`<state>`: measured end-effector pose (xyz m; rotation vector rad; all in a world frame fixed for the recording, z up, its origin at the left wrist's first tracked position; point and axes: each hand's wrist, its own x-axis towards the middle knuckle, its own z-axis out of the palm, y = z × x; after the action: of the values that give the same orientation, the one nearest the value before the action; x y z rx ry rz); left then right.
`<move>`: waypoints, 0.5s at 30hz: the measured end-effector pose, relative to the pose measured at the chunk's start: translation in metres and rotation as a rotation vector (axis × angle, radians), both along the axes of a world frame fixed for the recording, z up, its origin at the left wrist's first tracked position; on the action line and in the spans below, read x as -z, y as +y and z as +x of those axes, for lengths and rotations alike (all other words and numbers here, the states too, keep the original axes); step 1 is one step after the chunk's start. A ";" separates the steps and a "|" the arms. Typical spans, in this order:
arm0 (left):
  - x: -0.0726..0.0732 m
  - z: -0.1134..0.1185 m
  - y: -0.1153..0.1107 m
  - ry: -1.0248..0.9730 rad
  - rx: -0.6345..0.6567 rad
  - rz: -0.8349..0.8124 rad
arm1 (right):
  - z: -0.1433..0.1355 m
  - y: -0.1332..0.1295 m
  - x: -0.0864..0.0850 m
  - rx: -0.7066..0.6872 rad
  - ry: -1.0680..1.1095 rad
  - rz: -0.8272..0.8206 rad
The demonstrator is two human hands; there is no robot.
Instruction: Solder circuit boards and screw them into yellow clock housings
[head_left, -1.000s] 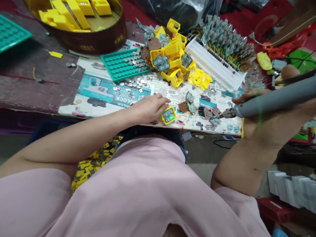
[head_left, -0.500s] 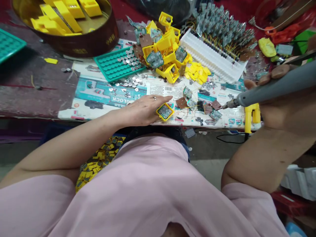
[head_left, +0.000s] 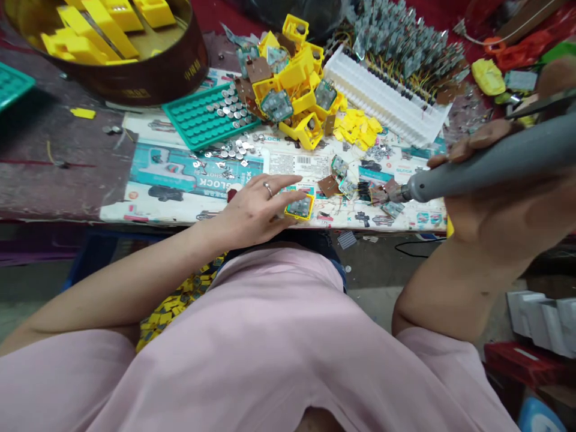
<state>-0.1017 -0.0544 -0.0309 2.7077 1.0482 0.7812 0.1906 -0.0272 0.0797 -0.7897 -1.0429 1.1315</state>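
My left hand (head_left: 255,211) lies at the table's front edge, with a finger and the thumb at opposite edges of a small square yellow case (head_left: 309,207). A green circuit board sits inside this case, its open side facing up. In my right hand (head_left: 490,198) is a grey electric screwdriver (head_left: 486,159), held sloping down to the left. Its tip is over a few brown squares and circuit boards (head_left: 348,188) joined by thin wires, just right of the yellow case; whether it touches them I cannot tell.
Behind the hands are a pile of yellow cases (head_left: 297,84), loose yellow pieces (head_left: 357,127), a teal tray (head_left: 186,117) with button cells, and a white rack (head_left: 382,99) of wired parts. A round brown tin (head_left: 135,81) stands left. Below is a heap of yellow cases (head_left: 173,309).
The screwdriver has moved left and slightly down with my right hand. My left hand's fingers have spread more around the yellow case. The whole view has shifted slightly.
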 end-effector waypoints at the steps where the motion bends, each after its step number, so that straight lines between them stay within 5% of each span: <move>1: 0.003 0.000 -0.002 -0.006 0.016 0.054 | -0.002 -0.002 0.005 0.036 -0.139 0.090; 6: 0.009 0.003 -0.008 0.077 0.042 0.108 | -0.007 -0.009 0.021 0.027 -0.334 0.189; 10: 0.007 0.002 -0.007 0.105 0.068 0.044 | -0.011 -0.011 0.017 0.054 -0.356 0.210; 15: 0.011 0.002 -0.006 0.055 0.066 0.157 | -0.014 -0.012 0.017 0.072 -0.364 0.170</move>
<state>-0.1001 -0.0608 -0.0417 2.8945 0.9392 0.8146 0.1768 -0.0393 0.0623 -0.9089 -1.3826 0.8416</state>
